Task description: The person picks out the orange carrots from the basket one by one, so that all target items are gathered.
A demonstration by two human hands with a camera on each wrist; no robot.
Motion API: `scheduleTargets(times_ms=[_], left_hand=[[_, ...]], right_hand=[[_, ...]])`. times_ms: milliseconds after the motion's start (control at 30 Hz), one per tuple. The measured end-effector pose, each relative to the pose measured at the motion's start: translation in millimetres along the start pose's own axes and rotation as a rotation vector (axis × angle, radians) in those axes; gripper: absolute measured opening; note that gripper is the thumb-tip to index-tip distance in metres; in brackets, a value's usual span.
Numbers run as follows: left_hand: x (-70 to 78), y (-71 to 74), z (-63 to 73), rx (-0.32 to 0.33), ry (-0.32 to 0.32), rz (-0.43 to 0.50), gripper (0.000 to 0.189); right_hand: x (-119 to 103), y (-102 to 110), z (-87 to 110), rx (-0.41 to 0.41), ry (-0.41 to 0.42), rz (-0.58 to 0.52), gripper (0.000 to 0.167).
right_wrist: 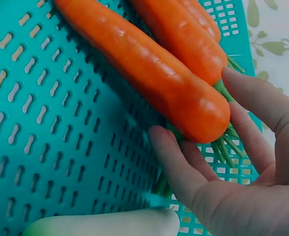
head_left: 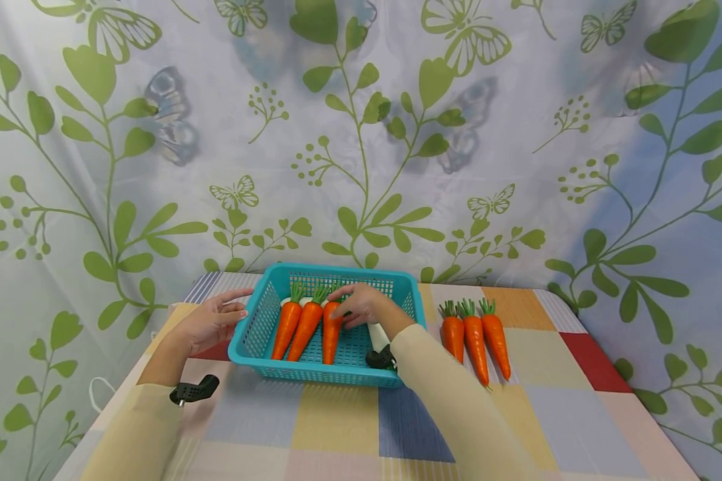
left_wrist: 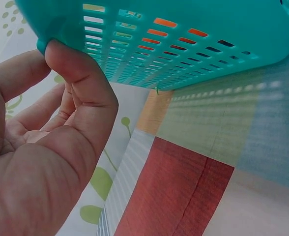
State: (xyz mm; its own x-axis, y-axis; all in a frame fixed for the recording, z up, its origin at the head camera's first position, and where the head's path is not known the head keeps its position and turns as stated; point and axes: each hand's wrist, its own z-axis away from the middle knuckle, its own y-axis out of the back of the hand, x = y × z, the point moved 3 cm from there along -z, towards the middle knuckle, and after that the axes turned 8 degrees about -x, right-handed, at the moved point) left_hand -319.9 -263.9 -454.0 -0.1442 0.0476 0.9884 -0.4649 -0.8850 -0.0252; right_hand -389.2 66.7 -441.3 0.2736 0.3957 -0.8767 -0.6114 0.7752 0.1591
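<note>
Inside a turquoise plastic basket (head_left: 327,382) lie three orange carrots side by side, leafy ends toward the back. My right hand (head_left: 362,306) reaches in at the top of the rightmost carrot (head_left: 331,332). Its thumb and fingers are spread on either side of that carrot (right_wrist: 149,73), near the green stems. Beside it in the basket is a white radish (right_wrist: 110,223), partly behind the right wrist in the head view. My left hand (head_left: 212,322) is at the basket's left rim, thumb and forefinger pinching the edge (left_wrist: 43,45).
Right of the basket, three more carrots (head_left: 474,337) lie in a row on the patchwork tablecloth (head_left: 337,421). A leaf-and-butterfly curtain (head_left: 361,133) hangs close behind the table. A white cable (head_left: 99,394) loops at the table's left edge.
</note>
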Motion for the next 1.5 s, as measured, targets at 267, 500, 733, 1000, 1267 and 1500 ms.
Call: scheduleTargets(times_ms=[267,500,733,1000,1267,1500], left_hand=[[0.3,0.2,-1.0,-0.008,0.001,0.002,0.073],[-0.5,0.4,-0.8,-0.006,0.005,-0.013,0.073],[-1.4,-0.1,0.2,-0.008,0.004,-0.023,0.072],[-1.6,1.0,-0.3,-0.005,0.0,-0.036,0.073],[-1.8,0.4,-0.8,-0.003,-0.001,-0.025,0.073],[-1.2,0.5,-0.6,-0.004,-0.004,-0.02,0.073]], right_hand=[[1.0,-0.9,-2.1,-0.004,-0.005,-0.022,0.054],[2.4,-1.6,-4.2,-0.021,0.008,-0.023,0.056],[3.8,-3.3,-7.0,-0.02,0.015,-0.014,0.056],[2.2,-3.8,-6.4,-0.006,0.043,0.002,0.053],[1.4,-2.8,-5.1,-0.003,0.055,0.006,0.055],[-1.5,-2.5,0.6,-0.013,0.049,0.018,0.055]])
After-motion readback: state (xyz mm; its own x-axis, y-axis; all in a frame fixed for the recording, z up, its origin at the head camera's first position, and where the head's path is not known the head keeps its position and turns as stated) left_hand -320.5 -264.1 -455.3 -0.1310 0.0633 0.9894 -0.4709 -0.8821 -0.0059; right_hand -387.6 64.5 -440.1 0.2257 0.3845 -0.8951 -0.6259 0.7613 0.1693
